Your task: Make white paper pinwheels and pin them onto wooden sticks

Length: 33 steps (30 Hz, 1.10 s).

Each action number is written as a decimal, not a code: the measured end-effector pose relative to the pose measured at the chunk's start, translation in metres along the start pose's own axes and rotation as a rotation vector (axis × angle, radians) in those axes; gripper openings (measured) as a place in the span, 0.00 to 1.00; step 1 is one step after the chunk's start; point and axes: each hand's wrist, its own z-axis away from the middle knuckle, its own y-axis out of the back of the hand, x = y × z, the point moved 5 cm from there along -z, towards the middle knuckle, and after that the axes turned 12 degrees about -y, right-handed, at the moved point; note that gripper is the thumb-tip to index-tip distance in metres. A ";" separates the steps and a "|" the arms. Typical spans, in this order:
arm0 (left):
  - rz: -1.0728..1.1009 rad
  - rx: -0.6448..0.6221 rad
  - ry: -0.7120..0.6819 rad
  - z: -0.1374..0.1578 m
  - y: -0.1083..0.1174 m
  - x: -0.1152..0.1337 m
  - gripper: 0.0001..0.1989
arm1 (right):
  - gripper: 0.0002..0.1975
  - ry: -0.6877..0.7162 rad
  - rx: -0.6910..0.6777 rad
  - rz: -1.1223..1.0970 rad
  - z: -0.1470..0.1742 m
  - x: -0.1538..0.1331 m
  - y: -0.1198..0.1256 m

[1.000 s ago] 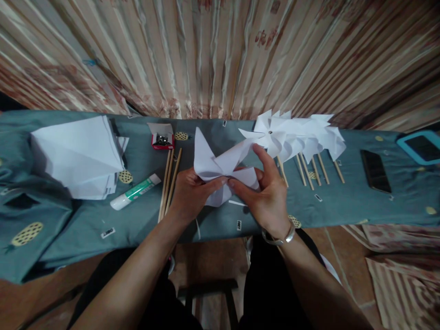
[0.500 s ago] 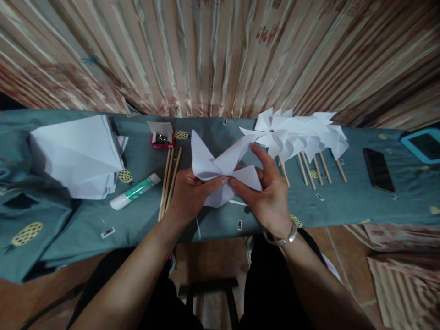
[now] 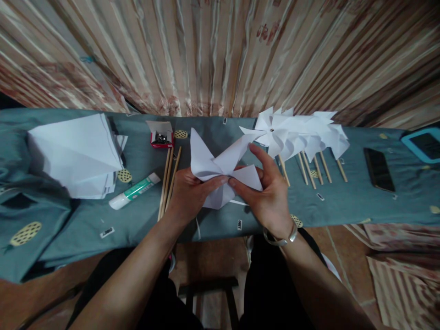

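Over the table's front half, both hands hold a white paper pinwheel (image 3: pixel 225 158) with its blades folded in toward the middle. My left hand (image 3: pixel 187 190) grips it from the left, thumb pressed at the centre, other fingers hidden behind the paper. From the right, my right hand (image 3: pixel 270 192) pinches the same centre with its thumb, while its index finger stretches up beside the upper right blade. A silver bracelet (image 3: pixel 281 239) circles the right wrist. Several wooden sticks (image 3: pixel 168 183) lie just left of my left hand.
Finished white pinwheels (image 3: pixel 299 133) on sticks overlap at the back right. A phone (image 3: pixel 378 169) and a blue-framed device (image 3: pixel 424 144) lie farther right. On the left are a paper stack (image 3: pixel 75 153), a glue stick (image 3: pixel 134 190) and a small red box (image 3: pixel 161 137) of metal pins.
Almost nothing differs. Both hands keep their hold on the pinwheel at the same spot, with only a very slight shift of the view.
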 end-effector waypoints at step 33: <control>-0.146 0.000 -0.080 -0.002 0.003 0.005 0.07 | 0.34 -0.017 -0.009 -0.001 -0.002 -0.002 -0.001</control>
